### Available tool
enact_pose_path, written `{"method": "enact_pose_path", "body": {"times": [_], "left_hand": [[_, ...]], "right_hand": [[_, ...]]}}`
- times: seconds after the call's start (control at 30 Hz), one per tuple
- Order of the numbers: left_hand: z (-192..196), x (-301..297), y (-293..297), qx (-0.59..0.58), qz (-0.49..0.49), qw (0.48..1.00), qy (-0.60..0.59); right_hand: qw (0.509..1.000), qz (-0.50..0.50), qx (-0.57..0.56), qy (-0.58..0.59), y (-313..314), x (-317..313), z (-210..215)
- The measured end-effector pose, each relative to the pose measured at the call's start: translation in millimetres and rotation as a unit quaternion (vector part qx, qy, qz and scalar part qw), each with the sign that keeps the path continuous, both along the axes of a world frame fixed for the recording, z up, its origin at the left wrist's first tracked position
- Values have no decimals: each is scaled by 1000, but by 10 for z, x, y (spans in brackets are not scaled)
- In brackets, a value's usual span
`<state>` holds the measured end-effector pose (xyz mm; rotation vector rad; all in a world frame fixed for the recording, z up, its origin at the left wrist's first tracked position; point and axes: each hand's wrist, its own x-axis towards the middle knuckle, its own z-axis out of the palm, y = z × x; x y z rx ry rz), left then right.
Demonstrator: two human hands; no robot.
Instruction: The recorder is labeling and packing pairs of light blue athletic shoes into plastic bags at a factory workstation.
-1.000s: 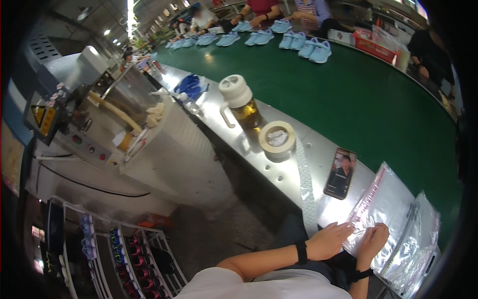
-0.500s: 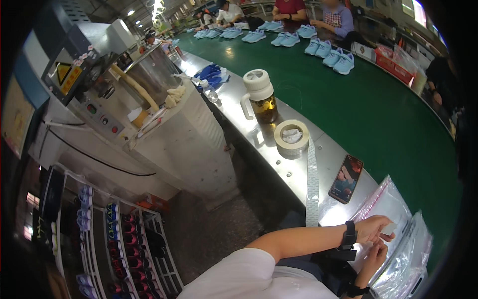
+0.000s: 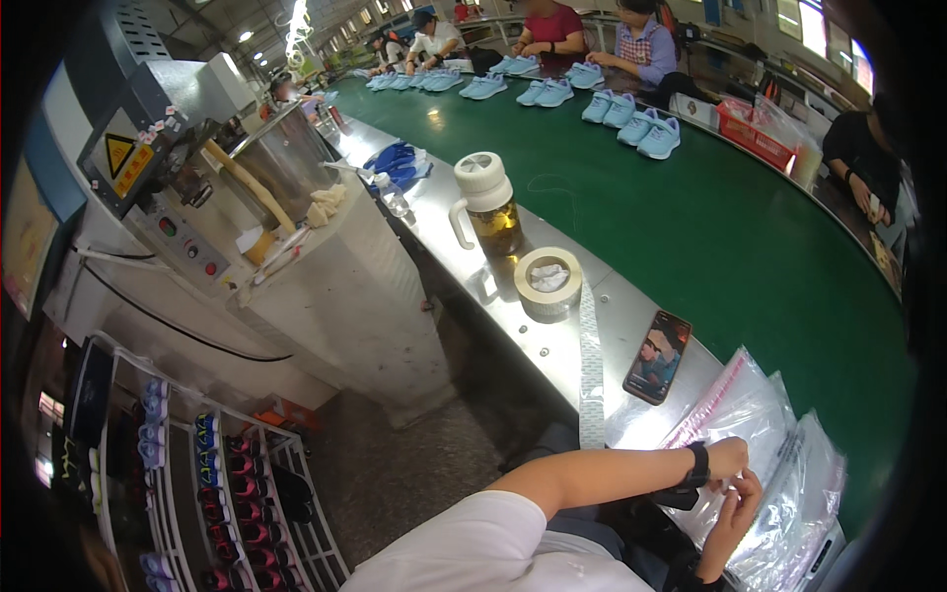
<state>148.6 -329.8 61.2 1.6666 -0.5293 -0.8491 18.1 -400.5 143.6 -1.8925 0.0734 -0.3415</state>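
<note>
My left hand (image 3: 728, 460), with a black watch on its wrist, reaches across to a stack of clear plastic bags (image 3: 760, 414) lying at the near end of the steel bench (image 3: 552, 340). My right hand (image 3: 736, 509) comes up from below and meets it. Both pinch the edge of one clear bag between their fingertips. A phone (image 3: 658, 356) lies face up just left of the bags, beside a long white strip (image 3: 590, 370) that hangs over the bench edge.
A roll of tape (image 3: 548, 279) and a lidded jug of amber drink (image 3: 487, 202) stand farther along the bench. The green conveyor belt (image 3: 710, 227) carries pale blue shoes (image 3: 646, 128), with seated workers behind. A grey machine (image 3: 247, 247) and a rack of shoes (image 3: 217, 483) stand at left.
The view has swung so the bench and machine shifted. My hands have stayed at the bag stack, drawing closer together on a bag's edge.
</note>
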Motion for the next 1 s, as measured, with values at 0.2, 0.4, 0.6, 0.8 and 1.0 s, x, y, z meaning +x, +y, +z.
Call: {"method": "enact_pose_path", "body": {"times": [0.2,0.4,0.6,0.8,1.0], "left_hand": [[529,-186,471,-238,-23,822,517],[1219,-521,1436,-243,92,920,293],[793,-1020,2491,-104,222,926,287],[610,-1254,2573,-33,440,867,232],[342,-1086,2151,48,230,952,194]], "right_hand": [[955,43,-286,-57,144,-132,121],[985,-103,80,112,-188,77,-14],[878,-436,196,23,-1230,-613,136],[767,-523,-368,56,-1524,-1140,-303],[945,-177,-275,-19,-333,-401,443]]}}
